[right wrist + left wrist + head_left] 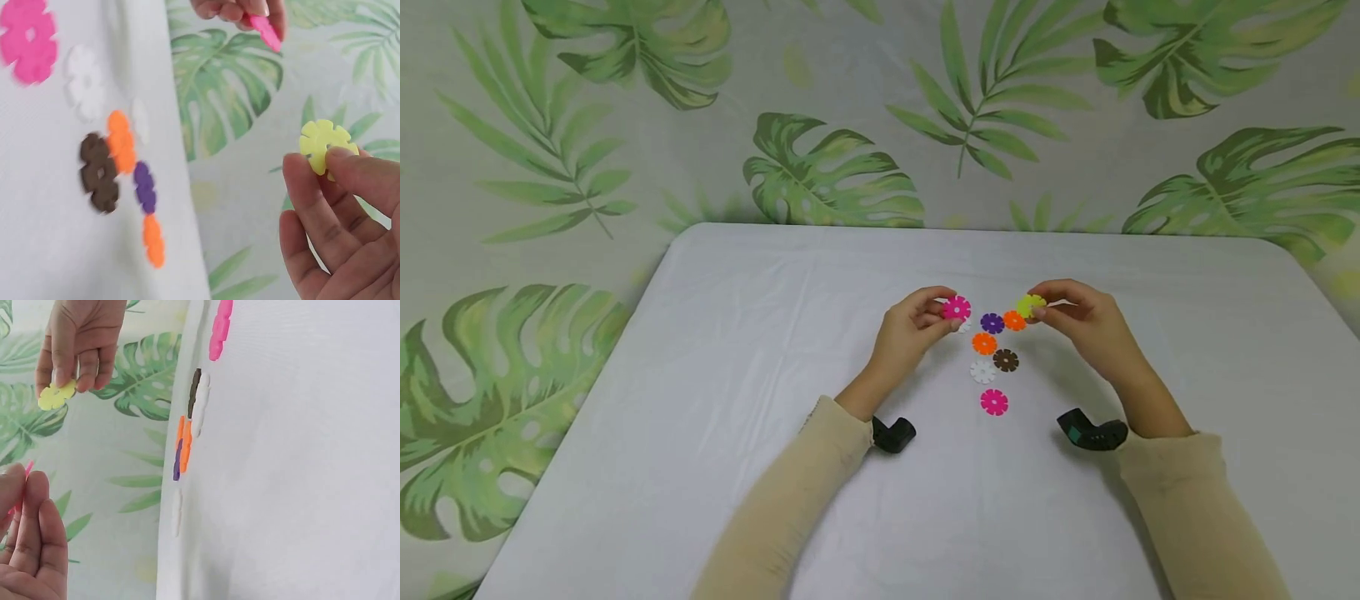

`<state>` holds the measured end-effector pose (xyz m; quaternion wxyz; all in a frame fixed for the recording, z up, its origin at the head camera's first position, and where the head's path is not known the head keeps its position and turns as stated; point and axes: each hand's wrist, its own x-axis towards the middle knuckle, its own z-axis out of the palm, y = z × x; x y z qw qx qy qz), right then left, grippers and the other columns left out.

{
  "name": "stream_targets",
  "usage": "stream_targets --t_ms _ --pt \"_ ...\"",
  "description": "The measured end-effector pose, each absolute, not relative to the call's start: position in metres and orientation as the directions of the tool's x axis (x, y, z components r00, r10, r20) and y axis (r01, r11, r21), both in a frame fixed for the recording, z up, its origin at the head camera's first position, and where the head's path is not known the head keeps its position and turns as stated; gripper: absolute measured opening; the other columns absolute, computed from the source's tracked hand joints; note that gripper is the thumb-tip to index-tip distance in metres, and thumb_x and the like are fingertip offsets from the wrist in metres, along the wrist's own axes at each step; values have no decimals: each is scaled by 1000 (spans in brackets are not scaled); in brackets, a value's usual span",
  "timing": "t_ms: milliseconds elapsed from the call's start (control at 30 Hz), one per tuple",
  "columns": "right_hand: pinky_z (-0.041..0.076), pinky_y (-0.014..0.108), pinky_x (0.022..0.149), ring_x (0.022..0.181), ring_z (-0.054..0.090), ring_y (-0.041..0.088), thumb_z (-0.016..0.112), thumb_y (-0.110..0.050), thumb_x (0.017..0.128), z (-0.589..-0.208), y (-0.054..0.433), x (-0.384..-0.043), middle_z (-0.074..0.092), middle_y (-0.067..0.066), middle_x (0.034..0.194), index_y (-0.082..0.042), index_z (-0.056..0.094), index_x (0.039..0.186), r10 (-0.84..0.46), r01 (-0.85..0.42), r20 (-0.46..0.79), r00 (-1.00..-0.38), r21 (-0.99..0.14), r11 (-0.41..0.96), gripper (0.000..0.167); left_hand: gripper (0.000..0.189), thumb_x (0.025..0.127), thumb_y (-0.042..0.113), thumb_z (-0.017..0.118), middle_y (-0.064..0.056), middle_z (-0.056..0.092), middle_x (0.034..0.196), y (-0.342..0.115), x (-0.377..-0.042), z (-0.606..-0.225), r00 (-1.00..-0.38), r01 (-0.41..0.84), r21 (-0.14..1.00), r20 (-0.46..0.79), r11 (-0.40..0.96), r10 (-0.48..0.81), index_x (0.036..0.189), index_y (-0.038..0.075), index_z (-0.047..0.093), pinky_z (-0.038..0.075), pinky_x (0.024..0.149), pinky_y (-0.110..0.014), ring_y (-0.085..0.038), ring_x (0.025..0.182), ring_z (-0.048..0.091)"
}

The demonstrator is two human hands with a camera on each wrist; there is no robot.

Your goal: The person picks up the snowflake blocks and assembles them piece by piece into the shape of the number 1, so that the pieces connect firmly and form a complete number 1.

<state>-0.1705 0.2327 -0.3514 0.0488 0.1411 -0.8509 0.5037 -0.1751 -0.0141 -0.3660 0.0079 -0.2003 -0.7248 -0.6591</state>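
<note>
The head view shows the face of a pink disc (pixel 951 305) pinched in the grip of the left hand (pixel 910 321); the left wrist view gives only its edge, partly hidden. The grip of the right hand (pixel 347 231) pinches a yellow disc (pixel 317 136). Seven loose discs (pixel 984 337) lie on the white worktop (pixel 662 417) (leaf-print backdrop (pixel 833 171) beyond), one white disc (pixel 177 512) partly covered in the head view. Both sleeves (pixel 797 500) are cut off.
</note>
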Motion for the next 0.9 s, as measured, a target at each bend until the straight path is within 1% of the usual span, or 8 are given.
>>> stream_targets --t_ms 67,133,200,333,567,667,733,900 --pt "46 16 76 84 60 14 59 -11 88 -345 228 -171 56 5 103 -4 58 111 -206 -322 256 -944 -843 430 24 34 81 0 65 -16 59 90 -17 -171 -356 -913 309 951 288 30 288 113 -4 55 50 68 -24 -28 76 59" --pt "46 17 77 85 61 16 59 -8 87 -340 222 -171 56 5 102 -3 58 110 -225 -354 284 -932 -846 398 24 35 81 0 65 -16 59 90 -20 -169 -348 -906 321 947 299 25 299 114 -5 54 50 69 -24 -29 76 59" --pt "47 18 77 85 61 18 60 -5 86 -336 217 -171 57 5 101 -1 58 108 -243 -379 305 -921 -848 370 23 36 81 1 65 -15 59 89 -22 -168 -343 -901 327 945 305 22 308 114 -5 53 50 70 -25 -28 76 59" --pt "48 18 74 84 61 15 61 -4 84 -330 207 -172 59 7 98 0 59 105 -269 -413 329 -905 -832 371 21 36 80 1 65 -15 60 89 -25 -169 -338 -895 333 943 313 8 316 114 -5 53 50 73 -27 -24 76 61" --pt "48 19 72 82 60 10 63 -5 84 -327 193 -173 60 9 95 0 61 100 -272 -423 337 -901 -821 382 18 37 81 0 65 -17 60 89 -26 -167 -335 -890 341 940 325 -6 321 114 -7 52 50 74 -28 -18 74 61" --pt "49 19 71 81 60 10 63 -1 83 -324 188 -170 60 8 93 2 60 98 -275 -420 335 -901 -831 364 16 36 80 -1 65 -18 60 89 -27 -165 -334 -889 340 940 326 -14 321 114 -7 52 50 74 -28 -17 74 61" --pt "48 18 70 81 60 11 62 2 83 -319 183 -166 60 9 91 5 59 97 -284 -426 338 -897 -833 353 15 37 80 1 65 -16 61 89 -26 -168 -341 -888 342 940 330 -20 319 114 -5 53 50 73 -29 -17 74 62" --pt "48 19 74 84 59 13 62 2 82 -324 182 -168 60 10 91 4 60 97 -309 -442 348 -885 -836 326 15 36 80 1 66 -14 61 88 -25 -170 -347 -893 329 944 323 -34 314 113 -4 54 50 70 -29 -16 73 61"
